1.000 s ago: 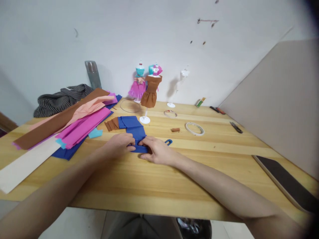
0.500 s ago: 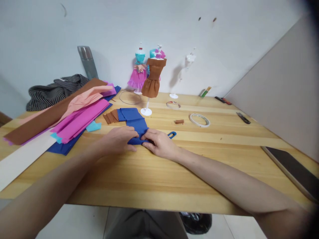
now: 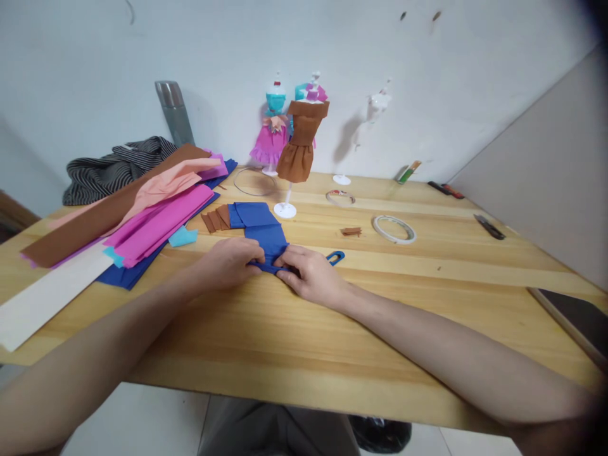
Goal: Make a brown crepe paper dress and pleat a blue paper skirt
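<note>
A strip of blue crepe paper (image 3: 266, 233) lies in front of me, its near edge folded up in a narrow band. My left hand (image 3: 236, 259) is closed, pinching the left end of that fold between thumb and fingers. At the right end, my right hand (image 3: 308, 272) is closed on the same fold, thumb below and fingers on top. A blue loop (image 3: 336, 257), like a scissors handle, sticks out behind my right hand; the rest of it is hidden. Pleated brown paper pieces (image 3: 216, 218) lie by the strip's far left end.
A mannequin stand wears a brown paper dress (image 3: 298, 142); another has a pink skirt (image 3: 270, 144). Coloured crepe paper (image 3: 161, 221) is piled at left before a flask (image 3: 173, 114). A tape roll (image 3: 394, 230), a utility knife (image 3: 489, 227) and a phone-like slab (image 3: 574, 320) lie right.
My left fingers have closed further on the near edge of the blue paper, and the fold there is lifted slightly. The view has shifted a little, moving the scene rightward.
</note>
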Action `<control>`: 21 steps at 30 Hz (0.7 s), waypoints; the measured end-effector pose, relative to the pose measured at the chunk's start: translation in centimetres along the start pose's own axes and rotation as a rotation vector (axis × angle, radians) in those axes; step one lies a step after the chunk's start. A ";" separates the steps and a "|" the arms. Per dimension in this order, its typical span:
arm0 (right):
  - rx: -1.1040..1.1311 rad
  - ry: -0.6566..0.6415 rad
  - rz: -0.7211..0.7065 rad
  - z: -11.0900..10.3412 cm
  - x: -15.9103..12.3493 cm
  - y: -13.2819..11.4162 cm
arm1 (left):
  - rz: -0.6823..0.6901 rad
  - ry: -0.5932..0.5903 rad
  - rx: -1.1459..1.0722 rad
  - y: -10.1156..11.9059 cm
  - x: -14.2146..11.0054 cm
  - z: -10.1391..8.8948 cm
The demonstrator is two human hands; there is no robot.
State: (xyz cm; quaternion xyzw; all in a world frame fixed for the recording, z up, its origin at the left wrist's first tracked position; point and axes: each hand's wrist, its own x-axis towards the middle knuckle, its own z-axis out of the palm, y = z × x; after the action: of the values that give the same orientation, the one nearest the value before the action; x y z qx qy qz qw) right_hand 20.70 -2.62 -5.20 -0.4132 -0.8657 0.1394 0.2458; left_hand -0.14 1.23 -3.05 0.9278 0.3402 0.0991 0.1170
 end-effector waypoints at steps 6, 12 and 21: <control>0.012 0.003 0.002 0.0 -0.1 -0.2 | -0.031 0.011 -0.001 0.3 0.0 0.2; -0.035 0.002 -0.024 0.1 -0.2 -0.1 | -0.022 0.002 0.027 0.6 0.0 0.3; -0.229 -0.015 -0.093 0.3 -0.5 -0.3 | -0.031 -0.050 0.114 1.9 -0.2 -0.3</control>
State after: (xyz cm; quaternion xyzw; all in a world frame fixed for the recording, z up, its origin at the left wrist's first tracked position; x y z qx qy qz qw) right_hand 20.63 -3.26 -5.43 -0.3970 -0.8959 0.0314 0.1966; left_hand 0.79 -0.27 -2.27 0.9297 0.3567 0.0543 0.0739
